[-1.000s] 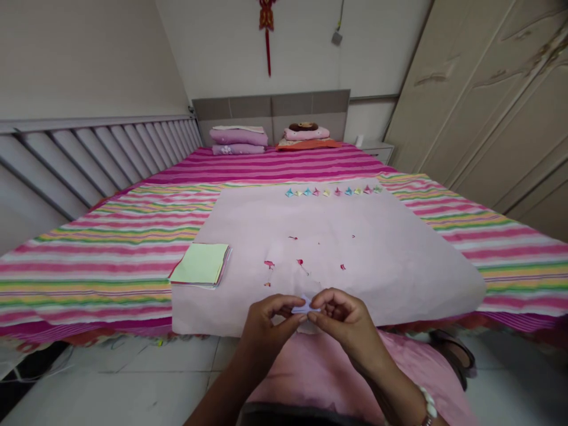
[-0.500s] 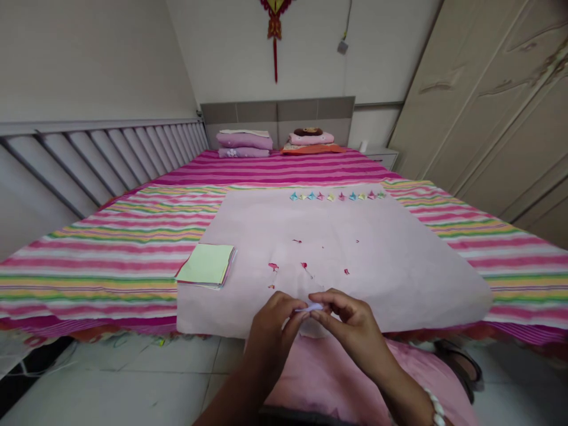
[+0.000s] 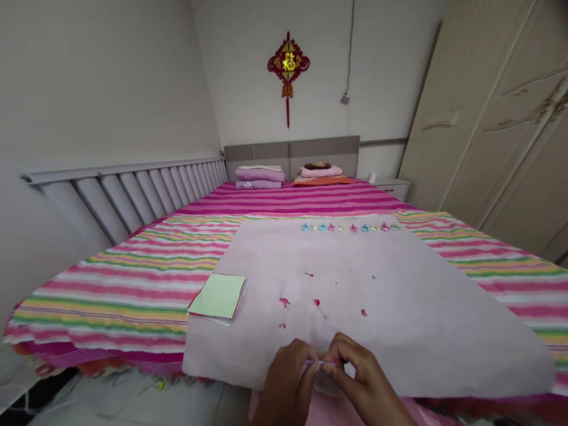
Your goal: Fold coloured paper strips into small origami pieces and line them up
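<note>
My left hand [image 3: 288, 384] and my right hand [image 3: 359, 381] meet at the bottom of the view, fingers pinched together on a small pale folded paper piece [image 3: 316, 365]. They hover over the near edge of a large pale pink sheet [image 3: 399, 307] spread on the bed. A stack of coloured square papers [image 3: 218, 297], light green on top, lies to the left on the sheet's edge. A row of several small folded paper shapes [image 3: 348, 227] in blue, pink, yellow and green lines the sheet's far edge.
The bed has a striped pink, green and yellow cover [image 3: 133, 278]. Folded bedding [image 3: 260, 176] and pillows [image 3: 320, 174] sit at the headboard. A slatted rail [image 3: 133, 192] runs along the left; wardrobe doors [image 3: 501, 130] stand right. Small red marks [image 3: 317, 303] dot the sheet.
The camera has tilted upward, so my hands sit lower in the picture and the wall ornament shows fully. Both hands stay pinched on the small paper piece.
</note>
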